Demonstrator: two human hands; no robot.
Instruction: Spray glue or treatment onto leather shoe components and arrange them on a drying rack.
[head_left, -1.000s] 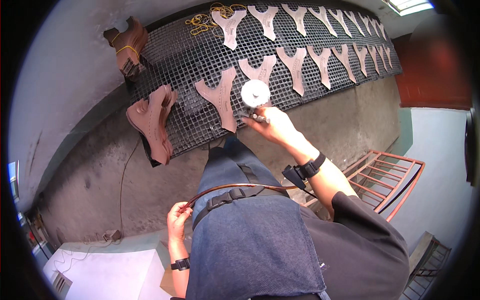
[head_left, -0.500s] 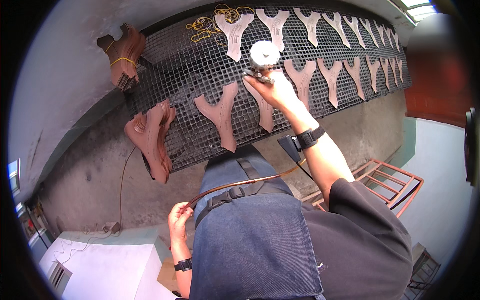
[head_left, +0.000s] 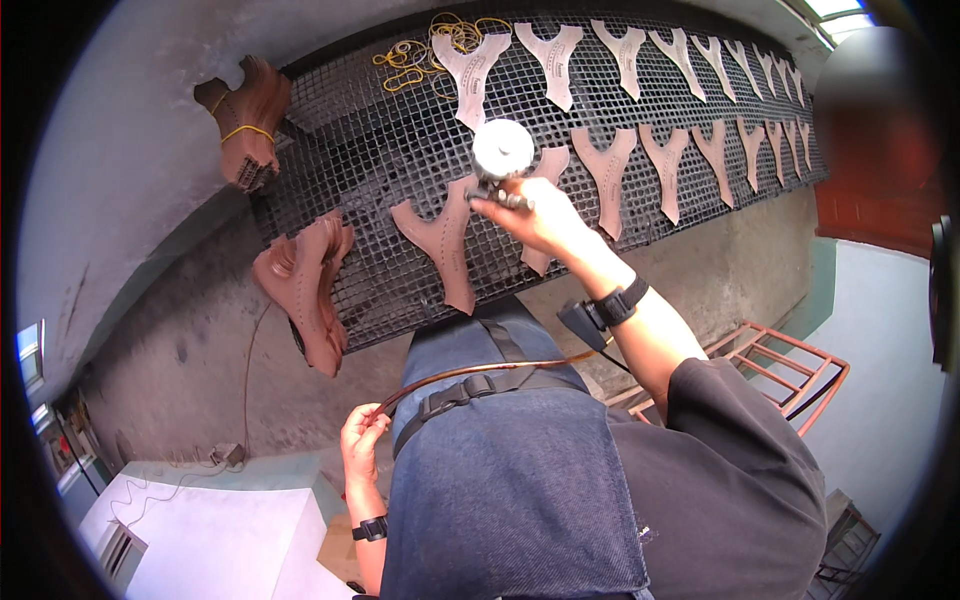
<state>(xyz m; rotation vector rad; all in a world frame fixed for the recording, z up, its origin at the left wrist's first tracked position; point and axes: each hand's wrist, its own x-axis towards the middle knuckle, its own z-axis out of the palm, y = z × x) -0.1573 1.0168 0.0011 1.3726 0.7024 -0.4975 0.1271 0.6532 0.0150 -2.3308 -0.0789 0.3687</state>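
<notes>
My right hand [head_left: 535, 215] grips a metal spray gun with a white round cup [head_left: 502, 150], held over a black mesh rack [head_left: 370, 160]. Brown Y-shaped leather pieces lie in rows on the rack; the nearest one [head_left: 440, 240] is just left of the gun and another [head_left: 545, 165] lies under my hand. My left hand [head_left: 362, 438] is low by my hip, fingers closed on a thin brown hose [head_left: 480, 370] that runs across my dark apron toward the right arm.
A stack of brown leather pieces [head_left: 305, 285] hangs over the rack's near left edge. A banded bundle [head_left: 245, 130] sits at the far left, yellow rubber bands [head_left: 420, 50] at the back. An orange metal frame [head_left: 790, 370] stands to my right, a white box [head_left: 200, 530] at lower left.
My right hand has moved the spray gun farther out over the rack, from the near row up toward the back row. The left hand has kept hold of the hose.
</notes>
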